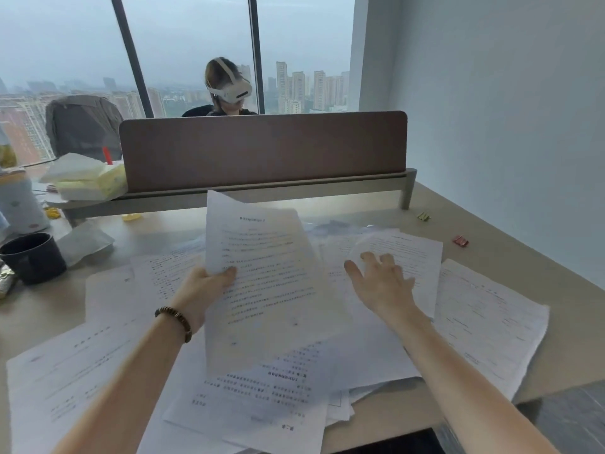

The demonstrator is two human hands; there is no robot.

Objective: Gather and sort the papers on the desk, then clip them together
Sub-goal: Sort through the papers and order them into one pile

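**Papers: one sheaf up in left hand, next sheet under right**

Papers (376, 355) lie scattered over most of the desk (491, 231), overlapping, at mixed angles; some are printed side up but turned away from the person.

Left hand (209, 283) pinches a sheaf (268, 283) by its left edge, thumb on top. It is lifted off the pile, long axis running away from the person, top leaning slightly left. How many sheets it holds I can't tell.

Right hand (383, 283) is spread, fingers straight, gripping nothing, hovering over or just touching a sheet (409, 253) at right-centre. That sheet lies just right of the sheaf, skewed, long axis roughly toward the far right. Right hand is clearly nearer, so my guess is it gets slid or lifted next, then turned to match the sheaf.

Two clips sit at far right, well apart from both hands: a yellow clip (424, 216) and a red clip (460, 240). Right hand is nearer both.

Surface is smooth and pale. A divider (262, 149) closes the far edge, with a mug (32, 257) and tissues (88, 180) at left. Behind are a window and another person wearing a headset.
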